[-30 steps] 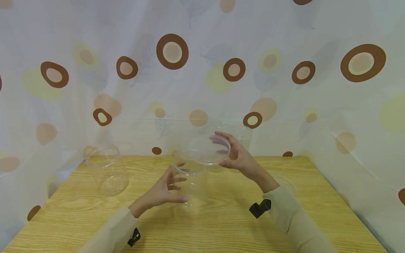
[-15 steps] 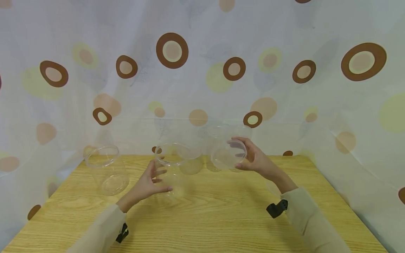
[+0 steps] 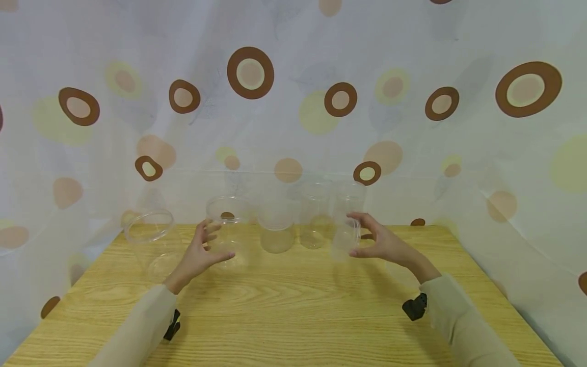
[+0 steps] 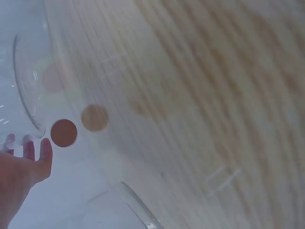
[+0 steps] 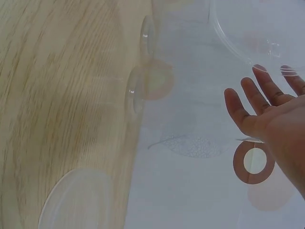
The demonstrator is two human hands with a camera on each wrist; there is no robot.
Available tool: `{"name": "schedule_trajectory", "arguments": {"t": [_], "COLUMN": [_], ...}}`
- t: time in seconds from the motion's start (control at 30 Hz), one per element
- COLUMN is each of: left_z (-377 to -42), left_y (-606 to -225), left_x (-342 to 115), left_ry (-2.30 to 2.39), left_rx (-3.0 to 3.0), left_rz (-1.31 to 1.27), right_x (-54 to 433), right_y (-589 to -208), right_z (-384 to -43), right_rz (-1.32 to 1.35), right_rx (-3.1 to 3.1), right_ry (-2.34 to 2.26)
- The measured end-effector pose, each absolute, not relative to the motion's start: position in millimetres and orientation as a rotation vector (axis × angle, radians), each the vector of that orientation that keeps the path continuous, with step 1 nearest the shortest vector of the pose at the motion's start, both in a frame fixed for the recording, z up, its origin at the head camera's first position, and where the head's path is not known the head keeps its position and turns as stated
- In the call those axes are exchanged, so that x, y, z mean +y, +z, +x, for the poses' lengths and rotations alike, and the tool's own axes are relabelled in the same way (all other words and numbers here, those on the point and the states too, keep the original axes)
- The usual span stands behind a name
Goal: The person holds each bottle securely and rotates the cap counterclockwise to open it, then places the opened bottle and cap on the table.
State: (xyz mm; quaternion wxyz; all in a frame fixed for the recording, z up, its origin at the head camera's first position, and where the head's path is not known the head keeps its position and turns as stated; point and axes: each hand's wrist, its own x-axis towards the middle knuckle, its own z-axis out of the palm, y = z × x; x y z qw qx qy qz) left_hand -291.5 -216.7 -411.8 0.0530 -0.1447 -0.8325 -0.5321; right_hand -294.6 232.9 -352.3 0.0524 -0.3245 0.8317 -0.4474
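My left hand point(image 3: 198, 257) grips a clear plastic jar point(image 3: 228, 199) from its left side, thumb in front and fingers behind. The jar is upright; whether its base touches the table I cannot tell. In the left wrist view, the rim of this jar point(image 4: 25, 95) shows beside the fingertips. My right hand point(image 3: 382, 243) pinches a clear round lid point(image 3: 345, 242) between thumb and fingers. The lid is tipped nearly on edge, in front of the rightmost jar. Part of its rim shows above the fingers in the right wrist view.
Another clear jar point(image 3: 158, 250) stands at the left. Behind, a row holds a jar point(image 3: 277, 237), a taller jar point(image 3: 314, 224) and a slim jar point(image 3: 350, 196). A second clear lid point(image 5: 78, 200) lies on the wooden table point(image 3: 284, 321). A patterned curtain point(image 3: 293, 132) surrounds the table.
The hands have moved apart. My left hand has carried its jar left and toward the back; my right hand has taken the lid right, turning it from nearly flat to nearly edge-on.
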Motion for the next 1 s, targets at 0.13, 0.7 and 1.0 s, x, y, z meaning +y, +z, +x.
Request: {"name": "schedule_trajectory", "arguments": {"t": [0.13,0.7,1.0], "left_z": [-296.2,-311.3,-311.0], "left_y": [-412.9,-424.5,-424.5], "left_x": [-220.8,-228.0,-228.0], "left_ry": [-1.648,-1.73,-1.72], "left_rx": [-2.533,-2.587,-2.615], "left_rz": [-0.404,-0.323,-0.315], "right_x": [238.6,240.8,233.8], "right_y": [-360.2,-379.5,-386.3], "right_z": [-296.8,-294.8,-294.0], "right_rz": [-0.971,-0.947,-0.989], "right_rx": [2.574,2.685,2.644], "right_ry": [-1.274,-0.841,-0.798]}}
